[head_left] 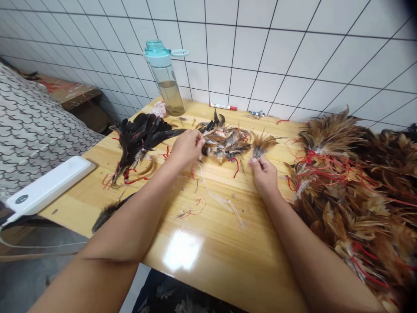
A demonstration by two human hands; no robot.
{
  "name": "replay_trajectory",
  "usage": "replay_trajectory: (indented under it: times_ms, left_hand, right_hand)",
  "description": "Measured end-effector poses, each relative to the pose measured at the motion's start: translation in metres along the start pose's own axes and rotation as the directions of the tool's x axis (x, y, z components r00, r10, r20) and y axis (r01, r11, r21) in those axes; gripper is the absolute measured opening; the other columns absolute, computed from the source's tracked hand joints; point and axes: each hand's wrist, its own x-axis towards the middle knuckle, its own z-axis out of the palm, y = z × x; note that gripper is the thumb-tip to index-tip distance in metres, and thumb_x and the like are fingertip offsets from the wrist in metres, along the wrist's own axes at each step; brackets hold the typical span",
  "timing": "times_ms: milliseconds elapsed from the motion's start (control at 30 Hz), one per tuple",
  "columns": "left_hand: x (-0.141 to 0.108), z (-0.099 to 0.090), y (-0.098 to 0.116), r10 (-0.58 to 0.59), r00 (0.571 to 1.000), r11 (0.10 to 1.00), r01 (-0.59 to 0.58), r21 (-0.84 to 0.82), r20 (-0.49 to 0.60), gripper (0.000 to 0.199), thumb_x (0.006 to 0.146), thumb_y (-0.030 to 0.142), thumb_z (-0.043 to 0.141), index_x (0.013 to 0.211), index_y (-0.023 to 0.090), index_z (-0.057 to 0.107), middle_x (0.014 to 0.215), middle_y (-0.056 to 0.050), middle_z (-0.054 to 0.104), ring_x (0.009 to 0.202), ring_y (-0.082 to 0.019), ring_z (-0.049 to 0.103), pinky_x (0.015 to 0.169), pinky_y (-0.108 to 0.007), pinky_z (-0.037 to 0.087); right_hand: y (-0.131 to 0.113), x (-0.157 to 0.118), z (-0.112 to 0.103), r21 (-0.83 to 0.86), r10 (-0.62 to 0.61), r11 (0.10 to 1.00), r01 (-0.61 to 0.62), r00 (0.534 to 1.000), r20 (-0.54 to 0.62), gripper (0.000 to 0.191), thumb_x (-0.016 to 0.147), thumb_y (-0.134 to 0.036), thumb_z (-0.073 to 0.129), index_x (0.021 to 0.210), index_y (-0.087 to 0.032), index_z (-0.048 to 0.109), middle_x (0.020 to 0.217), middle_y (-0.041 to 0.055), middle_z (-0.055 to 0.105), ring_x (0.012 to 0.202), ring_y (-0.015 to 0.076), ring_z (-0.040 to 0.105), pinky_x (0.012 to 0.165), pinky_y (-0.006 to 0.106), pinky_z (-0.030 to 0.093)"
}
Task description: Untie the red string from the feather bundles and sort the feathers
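Pinched between the thumb and fingers of my right hand (264, 173) is a small feather bunch (263, 144), its brown tips fanned upward. My left hand (189, 147) reaches to the left edge of a loose pile of mixed brown and black feathers (228, 142). Its fingers are pressed together, and what they hold, if anything, is too small to make out. Left of that hand lies a heap of black feathers (143, 134), with red string (130, 179) at its lower edge.
Tied bundles of brown feathers (361, 204) with red string cover the table's right side. A water bottle (169, 84) stands at the back left, near a red-capped marker (223, 106). A white power strip (52, 184) juts over the left edge. Clear plastic strips (224, 202) lie mid-table.
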Motion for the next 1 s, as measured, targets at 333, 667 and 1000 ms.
replay_trajectory:
  times_ms: [333, 667, 1000]
  left_hand:
    - [-0.006, -0.016, -0.013, -0.116, 0.885, 0.987, 0.053, 0.15, 0.452, 0.03, 0.075, 0.044, 0.059, 0.058, 0.02, 0.06, 0.057, -0.004, 0.059, 0.057, -0.018, 0.05, 0.057, -0.03, 0.028]
    - [0.001, 0.0, -0.024, -0.039, 0.963, 0.891, 0.154, -0.427, 0.267, 0.011, 0.071, 0.022, 0.059, 0.064, 0.017, 0.051, 0.062, 0.003, 0.05, 0.059, -0.011, 0.043, 0.058, -0.024, 0.03]
    - [-0.017, 0.013, 0.023, 0.147, 0.924, 0.255, 0.309, -0.916, 0.353, 0.026, 0.071, 0.029, 0.074, 0.078, 0.014, 0.053, 0.07, 0.001, 0.061, 0.062, -0.007, 0.055, 0.06, -0.02, 0.041]
  right_hand:
    - [-0.001, -0.002, 0.001, -0.088, -0.012, 0.996, 0.015, 0.999, 0.033, 0.027, 0.08, -0.042, 0.051, 0.071, -0.019, 0.062, 0.063, 0.0004, 0.055, 0.064, 0.0162, 0.048, 0.063, 0.03, 0.038]
    - [-0.003, -0.006, 0.002, -0.116, -0.024, 0.993, 0.031, 0.998, 0.056, 0.028, 0.08, -0.044, 0.052, 0.071, -0.02, 0.063, 0.064, 0.0017, 0.059, 0.064, 0.0167, 0.049, 0.062, 0.03, 0.039]
    - [-0.01, -0.012, 0.007, -0.088, -0.007, 0.996, 0.013, 0.998, 0.067, 0.027, 0.08, -0.043, 0.052, 0.069, -0.02, 0.062, 0.06, -0.0004, 0.054, 0.061, 0.0156, 0.047, 0.061, 0.029, 0.038]
